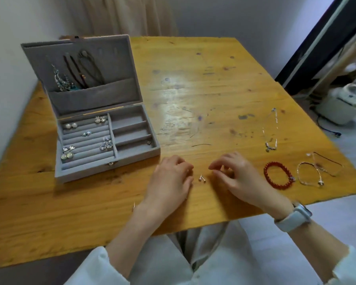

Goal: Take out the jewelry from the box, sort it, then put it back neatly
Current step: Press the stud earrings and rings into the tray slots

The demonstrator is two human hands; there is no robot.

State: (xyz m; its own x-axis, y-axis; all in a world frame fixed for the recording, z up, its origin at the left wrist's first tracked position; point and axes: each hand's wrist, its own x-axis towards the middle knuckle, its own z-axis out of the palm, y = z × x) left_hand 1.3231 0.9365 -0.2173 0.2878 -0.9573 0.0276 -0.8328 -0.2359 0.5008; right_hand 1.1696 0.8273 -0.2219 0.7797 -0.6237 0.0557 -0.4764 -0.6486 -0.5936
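Observation:
An open grey jewelry box [139, 154] stands at the table's left, with several earring pairs in its ring rolls and necklaces hanging in the lid pocket [95, 95]. A pair of small stud earrings [201, 178] lies on the table between my hands. My left hand [171, 179] rests on the wood just left of the studs, fingers loosely curled and holding nothing. My right hand [232, 175] hovers just right of them, fingers bent, nothing visibly held. To the right lie a red bead bracelet [278, 175], thin bangles [314, 171] and a silver chain [271, 130].
The wooden table [203, 89] has a wall along its left side and a curtain behind. Its right edge runs diagonally past the bangles. A white appliance [343, 103] sits on the floor at right. A watch is on my right wrist.

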